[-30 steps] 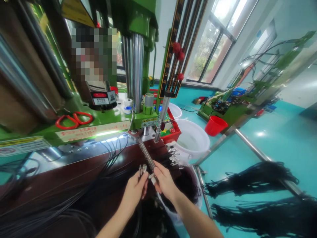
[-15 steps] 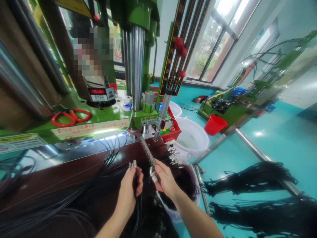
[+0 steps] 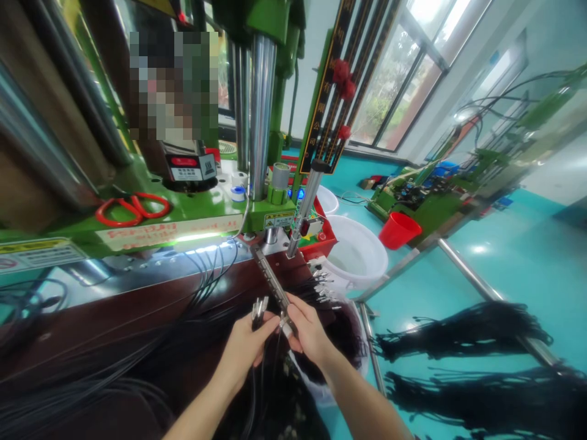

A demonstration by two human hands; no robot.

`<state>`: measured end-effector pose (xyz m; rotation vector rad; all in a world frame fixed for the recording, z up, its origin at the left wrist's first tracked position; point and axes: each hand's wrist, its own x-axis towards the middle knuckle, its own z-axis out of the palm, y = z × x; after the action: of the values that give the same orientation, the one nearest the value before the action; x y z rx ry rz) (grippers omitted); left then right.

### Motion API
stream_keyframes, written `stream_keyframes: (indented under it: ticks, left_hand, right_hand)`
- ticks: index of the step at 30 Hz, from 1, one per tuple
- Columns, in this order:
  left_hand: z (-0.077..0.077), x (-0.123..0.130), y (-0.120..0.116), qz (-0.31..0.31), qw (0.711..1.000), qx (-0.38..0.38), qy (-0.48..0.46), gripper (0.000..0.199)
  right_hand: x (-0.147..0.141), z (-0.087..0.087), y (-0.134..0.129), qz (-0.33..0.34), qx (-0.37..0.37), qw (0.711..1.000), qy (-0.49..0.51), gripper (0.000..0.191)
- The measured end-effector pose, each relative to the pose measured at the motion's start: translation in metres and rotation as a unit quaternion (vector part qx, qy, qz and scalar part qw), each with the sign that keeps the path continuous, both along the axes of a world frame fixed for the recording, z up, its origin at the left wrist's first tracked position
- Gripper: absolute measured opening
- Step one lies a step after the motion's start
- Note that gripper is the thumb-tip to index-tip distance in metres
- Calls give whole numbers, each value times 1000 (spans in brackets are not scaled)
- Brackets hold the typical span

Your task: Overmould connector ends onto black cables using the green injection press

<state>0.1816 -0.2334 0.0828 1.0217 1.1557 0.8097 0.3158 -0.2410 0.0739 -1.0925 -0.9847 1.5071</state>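
My left hand is closed around several black cables, whose metal connector ends stick up above the fingers. Its thumb reaches toward the near end of a long metal bar. Fingers of my right hand are wrapped round that near end, with a small white piece by the fingertips. The bar slants away to the green machine's base. Whether my left thumb touches the bar or a cable there is too small to tell.
Red-handled scissors lie on the green machine's ledge. Black cables spread over the brown table. White tubs and a red bucket stand at the right. Black cable bundles hang over a metal rail.
My left hand has moved right with its cables, up to the bar's near end, and its thumb now stretches toward my right hand. My right hand stays on the bar. The view has shifted slightly.
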Motion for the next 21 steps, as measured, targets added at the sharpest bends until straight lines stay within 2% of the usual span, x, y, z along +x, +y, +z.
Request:
stream_keyframes:
  ticks: [5, 11, 15, 21]
  left_hand:
    - [5, -1, 1, -59, 998, -23, 6, 39]
    - [-3, -6, 4, 16, 998, -25, -56, 35]
    - [-3, -9, 5, 5, 999, -32, -30, 41]
    - [2, -9, 2, 36, 999, -14, -23, 34]
  right_hand:
    - [0, 2, -1, 14, 10, 1000, -21, 52]
    - [1, 4, -2, 24, 17, 999, -33, 48]
    - [2, 3, -2, 37, 23, 998, -38, 47]
    - [2, 5, -2, 38, 17, 999, -33, 46]
